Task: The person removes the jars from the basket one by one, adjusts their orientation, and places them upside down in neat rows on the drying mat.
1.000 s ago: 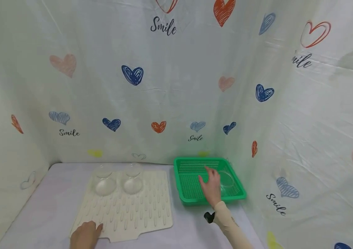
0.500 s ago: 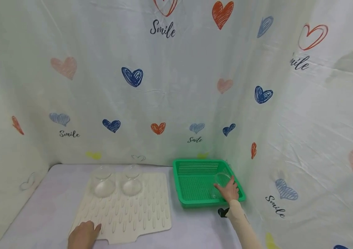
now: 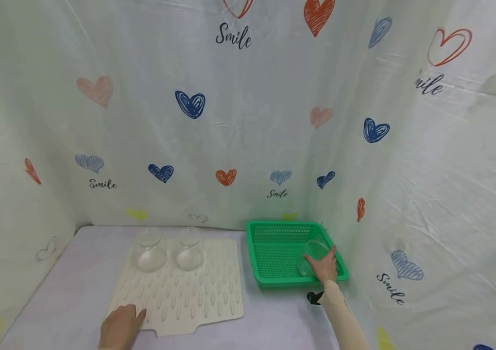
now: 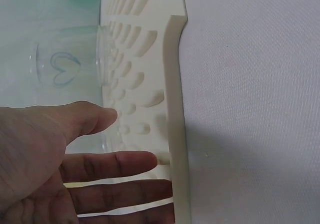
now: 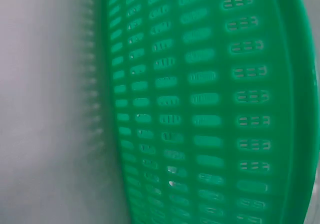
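Note:
My right hand [image 3: 326, 269] reaches into the green plastic basket [image 3: 278, 284], its thumb and fingers around a clear drinking glass [image 3: 315, 249] at the basket's right side. In the right wrist view, the slotted basket wall [image 5: 227, 108] hides that hand and the glass. My left hand [image 3: 121, 325], fingers straight and apart, rests at the near left edge of a cream ridged drying mat [image 3: 182, 321]. Two more clear glasses [image 3: 150, 259] stand side by side on the mat's far part. One glass [image 4: 67, 58] shows beyond the thumb in the left wrist view.
Mat and basket lie on a table with a white cloth [image 3: 274, 321], the basket to the right of the mat. White curtains [image 3: 248, 126] printed with hearts enclose the back and both sides. A black wrist camera [image 3: 314, 298] sits under my right wrist, just before the basket.
My right hand has moved right and down from over the basket's middle to the glass at its right side and taken hold of it. The left hand has stayed at the mat's edge.

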Available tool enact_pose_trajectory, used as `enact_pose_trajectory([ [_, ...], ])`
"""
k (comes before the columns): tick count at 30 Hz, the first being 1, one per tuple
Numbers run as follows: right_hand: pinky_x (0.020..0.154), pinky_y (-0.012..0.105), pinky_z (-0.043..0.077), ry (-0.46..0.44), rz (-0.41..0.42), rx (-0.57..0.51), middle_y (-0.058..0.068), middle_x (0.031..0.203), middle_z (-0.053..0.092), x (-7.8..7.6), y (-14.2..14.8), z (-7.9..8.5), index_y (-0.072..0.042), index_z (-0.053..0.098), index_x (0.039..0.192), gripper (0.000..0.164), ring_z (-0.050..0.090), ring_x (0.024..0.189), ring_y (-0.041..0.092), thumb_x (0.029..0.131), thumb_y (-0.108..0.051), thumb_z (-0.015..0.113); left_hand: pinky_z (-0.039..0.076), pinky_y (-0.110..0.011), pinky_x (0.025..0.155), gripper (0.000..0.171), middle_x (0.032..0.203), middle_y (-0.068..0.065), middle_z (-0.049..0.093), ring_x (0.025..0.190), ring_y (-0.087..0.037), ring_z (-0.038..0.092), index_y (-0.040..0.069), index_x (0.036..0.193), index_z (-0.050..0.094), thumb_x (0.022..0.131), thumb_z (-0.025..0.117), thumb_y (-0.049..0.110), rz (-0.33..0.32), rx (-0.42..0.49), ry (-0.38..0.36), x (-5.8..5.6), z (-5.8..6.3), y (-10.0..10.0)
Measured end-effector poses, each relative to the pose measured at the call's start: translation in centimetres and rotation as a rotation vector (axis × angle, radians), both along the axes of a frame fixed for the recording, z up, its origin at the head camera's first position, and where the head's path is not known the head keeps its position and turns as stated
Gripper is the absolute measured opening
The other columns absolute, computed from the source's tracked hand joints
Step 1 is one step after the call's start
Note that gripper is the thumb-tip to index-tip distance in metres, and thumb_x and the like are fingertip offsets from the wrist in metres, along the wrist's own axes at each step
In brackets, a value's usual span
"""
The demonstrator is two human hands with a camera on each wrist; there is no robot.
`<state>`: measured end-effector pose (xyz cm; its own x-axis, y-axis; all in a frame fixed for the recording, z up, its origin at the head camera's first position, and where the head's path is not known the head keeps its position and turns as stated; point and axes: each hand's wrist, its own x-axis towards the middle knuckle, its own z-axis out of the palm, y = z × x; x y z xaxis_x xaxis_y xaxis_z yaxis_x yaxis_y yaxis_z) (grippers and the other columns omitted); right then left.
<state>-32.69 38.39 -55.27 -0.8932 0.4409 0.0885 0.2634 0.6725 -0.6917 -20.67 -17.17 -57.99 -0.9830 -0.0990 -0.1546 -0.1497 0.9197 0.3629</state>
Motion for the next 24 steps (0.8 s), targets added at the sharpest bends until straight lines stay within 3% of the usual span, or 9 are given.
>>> enact_pose_trajectory([
  [5,0.08,0.061,0.039,0.179,-0.024,-0.005,0.033,0.136,0.022,0.3,-0.6,0.6,-0.016,-0.009,0.145,0.112,0.042,0.106,0.051,0.072,-0.05,0.07,0.038,-0.034,0.046,0.032,0.054,-0.003,0.047,0.05,-0.018,0.041,0.002,0.066,0.058,0.085,0.059,0.027,-0.033,0.003,0.028,0.0,0.1,-0.3],
  [8,0.069,0.058,0.044,0.268,0.006,0.087,0.028,0.134,0.027,0.6,-2.0,2.1,-0.023,-0.007,0.145,0.112,0.052,0.09,0.048,0.071,-0.046,0.072,0.04,-0.035,0.046,0.035,0.055,-0.004,0.049,0.051,-0.018,0.043,0.0,0.069,0.058,0.085,0.058,0.031,-0.066,0.0,0.012,0.0,0.7,-0.5],
  [10,0.071,0.058,0.043,0.346,0.046,0.179,0.026,0.132,0.031,0.9,-3.3,3.5,-0.023,-0.004,0.146,0.112,0.053,0.088,0.045,0.069,-0.04,0.075,0.04,-0.035,0.045,0.037,0.055,-0.004,0.048,0.05,-0.018,0.044,0.0,0.07,0.057,0.085,0.058,0.033,-0.087,-0.015,0.019,-0.1,1.2,-0.5],
  [13,0.084,0.06,0.038,0.479,0.127,0.326,0.023,0.132,0.036,1.6,-5.4,5.5,-0.02,0.001,0.147,0.112,0.049,0.104,0.042,0.065,-0.038,0.075,0.038,-0.032,0.042,0.039,0.053,-0.004,0.046,0.047,-0.017,0.043,-0.002,0.071,0.055,0.085,0.059,0.035,-0.115,-0.038,0.075,-0.7,2.2,-0.2],
  [15,0.091,0.06,0.032,0.57,0.202,0.417,0.021,0.134,0.037,2.0,-6.7,6.8,-0.015,0.005,0.147,0.111,0.044,0.114,0.039,0.063,-0.037,0.074,0.036,-0.03,0.04,0.042,0.052,-0.005,0.047,0.045,-0.016,0.043,-0.007,0.08,0.056,0.085,0.059,0.035,-0.13,-0.034,0.123,-1.3,3.1,0.6],
  [19,0.092,0.057,0.032,0.726,0.342,0.594,0.019,0.134,0.04,2.8,-9.3,8.7,-0.006,0.013,0.144,0.107,0.043,0.116,0.036,0.061,-0.037,0.071,0.046,-0.035,0.048,0.065,0.079,-0.02,0.063,0.059,-0.022,0.058,-0.015,0.114,0.047,0.085,0.059,0.042,-0.173,0.064,0.23,-2.8,5.5,3.3],
  [22,0.093,0.055,0.034,0.807,0.425,0.71,0.017,0.133,0.042,3.2,-11.2,9.7,-0.003,0.019,0.142,0.105,0.044,0.114,0.034,0.059,-0.041,0.071,0.051,-0.041,0.065,0.082,0.111,-0.025,0.059,0.084,-0.031,0.063,-0.008,0.131,0.036,0.083,0.054,0.056,-0.23,0.18,0.272,-3.7,7.4,6.0],
  [24,0.092,0.055,0.035,0.855,0.48,0.781,0.017,0.132,0.044,3.5,-12.5,10.0,-0.002,0.022,0.141,0.104,0.046,0.112,0.035,0.058,-0.043,0.07,0.05,-0.045,0.074,0.091,0.121,-0.022,0.054,0.099,-0.034,0.059,0.0,0.137,0.03,0.078,0.051,0.066,-0.268,0.244,0.286,-4.1,8.6,7.8],
])
